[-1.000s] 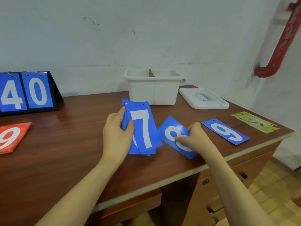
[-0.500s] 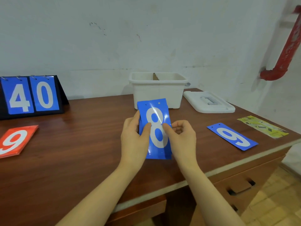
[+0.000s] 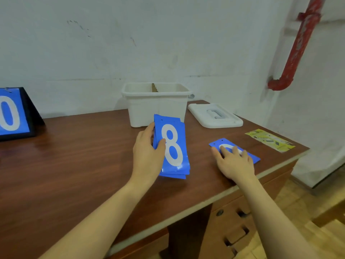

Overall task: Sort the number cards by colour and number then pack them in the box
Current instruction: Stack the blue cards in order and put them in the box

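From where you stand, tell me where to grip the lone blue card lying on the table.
Take the blue card by its near-right corner, which lies close to the table's edge. It lies flat, so slide it past that edge, then pinch from the side; the right hand already rests on it.

Glossy blue plastic cards, a matt white plastic box and lid, a polished wood-grain desk.

left hand: grips blue card stack, thumb on front, white 8 on top
right hand: fingers spread flat on lone blue card lying on surface, digit mostly covered
box: white, open, behind stack
lid: flat, right of box
scoreboard: far left, shows 0
yellow leaflet: near right edge
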`<state>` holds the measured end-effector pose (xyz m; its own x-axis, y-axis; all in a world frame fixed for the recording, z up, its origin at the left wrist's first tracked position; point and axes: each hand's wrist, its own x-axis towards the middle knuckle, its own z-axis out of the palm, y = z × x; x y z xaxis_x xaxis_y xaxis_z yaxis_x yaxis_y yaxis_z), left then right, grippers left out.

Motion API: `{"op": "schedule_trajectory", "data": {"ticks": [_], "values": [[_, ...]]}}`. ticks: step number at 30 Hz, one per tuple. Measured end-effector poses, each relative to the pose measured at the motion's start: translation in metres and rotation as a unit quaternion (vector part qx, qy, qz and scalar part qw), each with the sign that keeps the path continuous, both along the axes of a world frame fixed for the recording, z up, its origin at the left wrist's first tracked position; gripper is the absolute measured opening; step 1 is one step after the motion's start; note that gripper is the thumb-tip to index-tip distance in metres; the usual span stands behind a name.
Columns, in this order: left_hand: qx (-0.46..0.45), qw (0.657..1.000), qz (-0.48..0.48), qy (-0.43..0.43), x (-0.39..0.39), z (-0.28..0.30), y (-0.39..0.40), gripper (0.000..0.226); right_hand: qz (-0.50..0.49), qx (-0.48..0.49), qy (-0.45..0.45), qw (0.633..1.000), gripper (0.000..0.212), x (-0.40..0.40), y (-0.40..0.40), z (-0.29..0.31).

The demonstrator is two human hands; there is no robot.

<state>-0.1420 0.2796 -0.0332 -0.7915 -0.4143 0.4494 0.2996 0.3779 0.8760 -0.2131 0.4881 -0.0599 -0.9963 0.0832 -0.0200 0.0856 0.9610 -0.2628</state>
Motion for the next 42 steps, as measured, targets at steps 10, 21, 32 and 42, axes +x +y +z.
{"op": "schedule_trajectory", "data": {"ticks": [10, 21, 32, 42], "values": [[-0.041, 0.997, 0.063, -0.013, 0.02, -0.004, -0.046, 0.047, 0.114, -0.024, 0.09, 0.989, 0.045, 0.029, -0.081, 0.006], [-0.043, 0.995, 0.091, -0.023, 0.034, -0.009, -0.074, 0.047, 0.094, -0.268, 0.005, 0.959, 0.039, 0.021, -0.107, 0.009], [-0.11, 0.986, 0.115, 0.045, 0.059, 0.008, -0.096, 0.049, 0.142, -0.718, 0.067, 0.678, 0.011, 0.069, -0.168, 0.025], [-0.12, 0.987, 0.089, 0.057, 0.081, 0.015, -0.119, 0.053, 0.12, -0.581, 0.127, 0.795, 0.035, 0.08, -0.203, 0.014]]}}
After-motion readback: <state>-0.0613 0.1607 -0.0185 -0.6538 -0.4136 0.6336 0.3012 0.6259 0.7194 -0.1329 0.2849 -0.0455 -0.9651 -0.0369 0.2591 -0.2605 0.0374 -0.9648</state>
